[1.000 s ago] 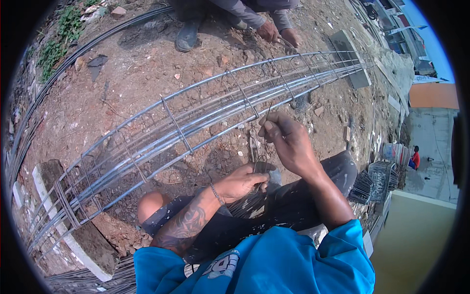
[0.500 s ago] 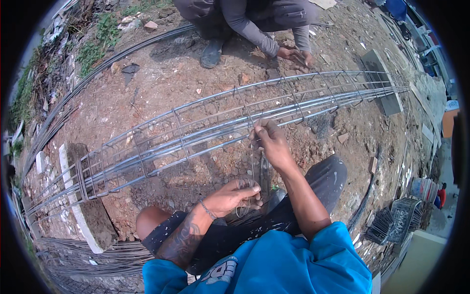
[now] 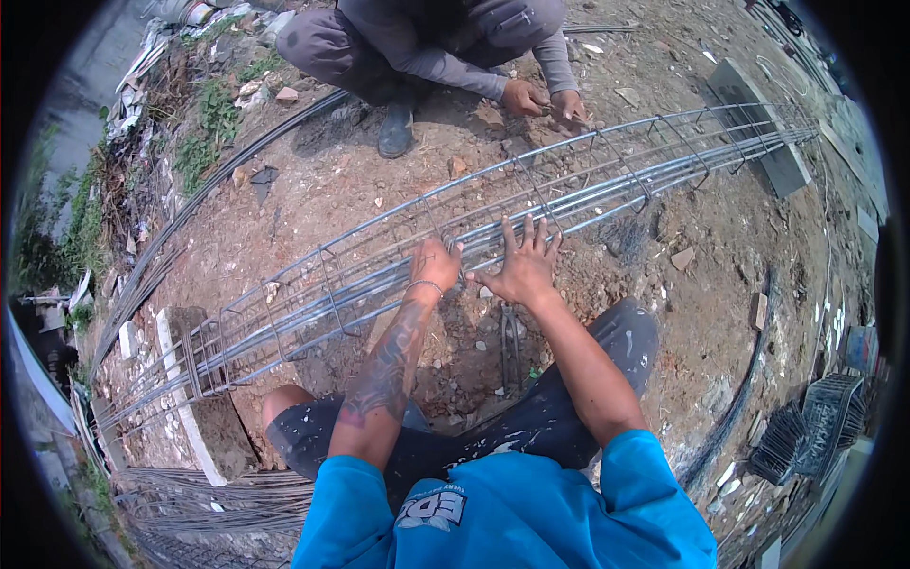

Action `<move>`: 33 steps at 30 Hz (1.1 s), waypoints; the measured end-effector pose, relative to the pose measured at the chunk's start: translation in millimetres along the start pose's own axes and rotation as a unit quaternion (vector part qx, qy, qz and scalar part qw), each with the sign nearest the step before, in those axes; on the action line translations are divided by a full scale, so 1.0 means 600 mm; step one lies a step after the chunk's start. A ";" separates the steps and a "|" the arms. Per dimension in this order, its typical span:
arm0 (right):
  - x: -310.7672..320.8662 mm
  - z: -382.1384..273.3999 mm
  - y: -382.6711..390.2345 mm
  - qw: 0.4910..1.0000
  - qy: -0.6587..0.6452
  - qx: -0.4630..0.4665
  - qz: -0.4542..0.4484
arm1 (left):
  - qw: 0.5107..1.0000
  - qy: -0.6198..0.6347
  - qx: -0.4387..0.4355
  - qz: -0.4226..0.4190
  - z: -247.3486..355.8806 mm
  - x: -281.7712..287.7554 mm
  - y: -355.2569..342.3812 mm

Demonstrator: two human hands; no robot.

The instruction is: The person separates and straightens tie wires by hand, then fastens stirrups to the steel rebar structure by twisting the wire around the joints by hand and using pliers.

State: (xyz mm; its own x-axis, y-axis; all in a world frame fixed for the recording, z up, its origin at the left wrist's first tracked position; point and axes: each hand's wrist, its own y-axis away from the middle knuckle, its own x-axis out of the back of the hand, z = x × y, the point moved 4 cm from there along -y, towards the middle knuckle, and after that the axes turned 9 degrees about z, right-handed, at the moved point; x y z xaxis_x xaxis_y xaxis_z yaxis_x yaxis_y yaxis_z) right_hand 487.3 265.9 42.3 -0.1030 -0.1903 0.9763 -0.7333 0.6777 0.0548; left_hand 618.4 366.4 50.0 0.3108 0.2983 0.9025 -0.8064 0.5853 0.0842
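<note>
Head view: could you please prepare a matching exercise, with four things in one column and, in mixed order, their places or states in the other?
Column 1
1. Person's bare left hand
2. Person's bare right hand
3. Grey two-handled metal tool
4. Brown-faced, pale-edged rectangular block

Column 2
A. Under the left end of the long grey steel-bar cage
B. Fingers spread apart
C. Lying on the brown soil
D. Thin bracelet at its wrist

Right pairs: 1-D, 2-B, 3-C, 4-A
</note>
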 end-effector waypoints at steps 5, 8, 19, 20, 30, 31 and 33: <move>-0.009 0.002 -0.006 1.000 -0.007 -0.006 -0.024 | 0.998 -0.034 0.059 0.017 0.006 0.001 0.015; 0.004 -0.006 -0.008 0.999 -0.003 -0.012 -0.044 | 0.992 0.003 0.120 -0.045 -0.021 0.000 -0.004; -0.016 -0.005 -0.003 1.000 -0.011 -0.001 -0.010 | 0.992 -0.005 0.119 -0.048 -0.022 -0.003 -0.011; -0.020 -0.002 -0.003 1.000 -0.015 -0.002 0.002 | 0.992 -0.002 0.121 -0.045 -0.022 -0.003 -0.010; -0.011 -0.019 -0.001 0.999 -0.041 0.009 0.004 | 0.988 0.068 0.124 -0.064 -0.051 0.002 0.000; -0.008 -0.012 0.002 0.998 -0.068 0.000 0.010 | 0.994 0.046 0.095 -0.002 -0.031 0.027 0.015; 0.024 -0.020 0.008 0.990 -0.126 -0.010 0.065 | 0.995 0.066 0.061 0.036 -0.001 0.087 0.055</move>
State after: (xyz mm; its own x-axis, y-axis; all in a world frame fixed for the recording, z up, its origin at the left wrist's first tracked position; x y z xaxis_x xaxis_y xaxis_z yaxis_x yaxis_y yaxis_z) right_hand 490.4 274.9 59.2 -0.3617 -0.2713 0.8919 -0.6904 0.7209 -0.0607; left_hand 608.0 401.5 99.5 0.3069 0.4372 0.8454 -0.8818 0.4648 0.0797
